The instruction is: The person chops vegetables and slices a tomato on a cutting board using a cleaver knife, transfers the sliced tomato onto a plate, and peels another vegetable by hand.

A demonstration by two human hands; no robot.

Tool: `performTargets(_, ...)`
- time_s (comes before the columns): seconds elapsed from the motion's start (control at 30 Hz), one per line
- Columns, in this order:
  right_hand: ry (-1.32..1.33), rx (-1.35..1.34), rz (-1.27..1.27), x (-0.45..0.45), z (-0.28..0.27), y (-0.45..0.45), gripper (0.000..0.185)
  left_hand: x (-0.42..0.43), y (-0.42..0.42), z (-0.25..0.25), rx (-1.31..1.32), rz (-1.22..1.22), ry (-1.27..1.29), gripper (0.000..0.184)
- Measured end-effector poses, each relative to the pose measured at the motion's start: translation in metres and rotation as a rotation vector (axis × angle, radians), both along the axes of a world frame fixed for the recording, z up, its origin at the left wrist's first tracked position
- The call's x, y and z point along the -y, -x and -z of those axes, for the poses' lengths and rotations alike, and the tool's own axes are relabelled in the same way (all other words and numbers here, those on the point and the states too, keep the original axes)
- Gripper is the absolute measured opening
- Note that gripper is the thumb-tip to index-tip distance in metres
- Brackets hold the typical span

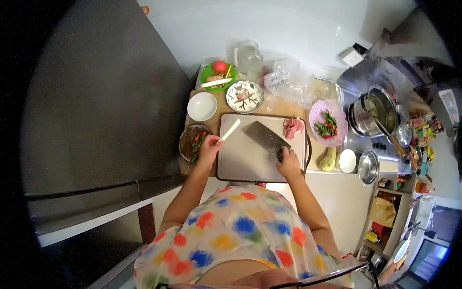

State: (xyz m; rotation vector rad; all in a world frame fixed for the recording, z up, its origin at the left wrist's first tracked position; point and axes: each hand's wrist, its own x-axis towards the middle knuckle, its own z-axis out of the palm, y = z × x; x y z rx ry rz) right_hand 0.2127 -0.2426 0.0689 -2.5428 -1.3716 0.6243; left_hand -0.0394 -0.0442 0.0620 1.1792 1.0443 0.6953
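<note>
My left hand (208,151) is closed on the lower end of a slim, pale white stalk (230,130), which slants up over the left edge of the cutting board (243,161). My right hand (288,164) grips the handle of a cleaver (263,136). Its broad dark blade points up and left across the board; whether it touches the surface I cannot tell. Sliced pink meat (292,128) lies in the board's upper right corner. Beside my left hand, partly covered by it, is a dish of brown and green food (195,139).
Behind the board are a white bowl (202,107), a patterned plate (245,97), a green basket (206,73) of vegetables, a glass jug (249,60) and a plastic bag (291,82). To the right are a pink dish (340,110) with peppers, a pale green vegetable (328,160) and a pot (363,113).
</note>
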Motion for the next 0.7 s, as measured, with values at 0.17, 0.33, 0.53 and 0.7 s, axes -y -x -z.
performTargets(0.17, 0.092, -0.054, 0.052, 0.029, -0.015, -0.009, 0.036, 0.035, -0.021, 0.02, -0.419, 0.391, -0.412, 0.019)
performTargets(0.33, 0.094, -0.066, 0.057, 0.047, -0.022, -0.02, 0.025, 0.044, -0.049, 0.028, -0.687, 0.494, -0.83, 0.027)
performTargets(0.53, -0.024, -0.015, 0.018, 0.057, -0.01, -0.022, 0.026, 0.052, -0.075, 0.016, -0.585, 0.568, -0.982, 0.038)
performTargets(0.7, -0.005, -0.117, 0.007, 0.048, -0.028, -0.019, 0.037, 0.045, -0.085, 0.033, -0.624, 0.744, -1.018, 0.029)
